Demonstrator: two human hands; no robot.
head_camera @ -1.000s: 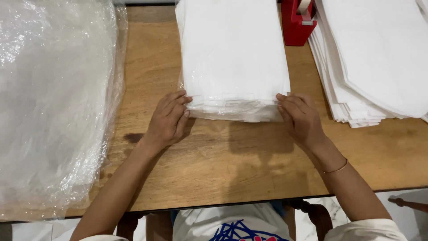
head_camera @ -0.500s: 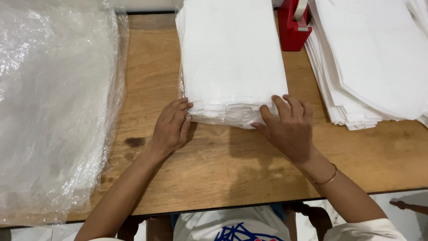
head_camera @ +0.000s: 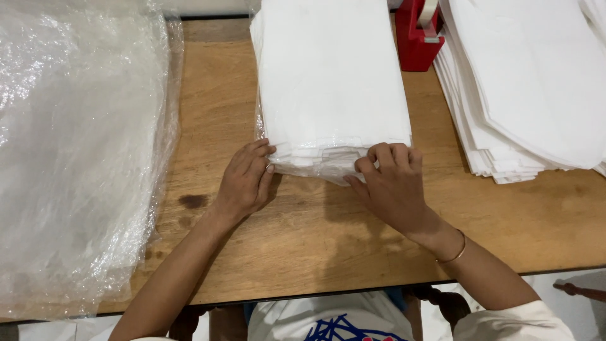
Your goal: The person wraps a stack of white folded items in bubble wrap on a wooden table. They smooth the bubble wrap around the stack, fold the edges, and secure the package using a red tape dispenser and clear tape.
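Observation:
A thick stack of white folded sheets [head_camera: 331, 76] lies in a clear plastic sleeve in the middle of the wooden table [head_camera: 315, 246]. My left hand [head_camera: 246, 180] rests flat against the near left corner of the stack, fingers together on the plastic. My right hand [head_camera: 391, 183] presses on the near edge of the stack, fingertips pinching the loose plastic flap there. The plastic end bunches between both hands.
A big pile of clear plastic bags [head_camera: 76, 145] covers the left side of the table. A red tape dispenser [head_camera: 420, 35] stands behind the stack at its right. Another pile of white sheets [head_camera: 524, 88] fills the far right.
My right hand has slid left from the stack's right corner to the middle of its near edge. The left hand stayed at the left corner.

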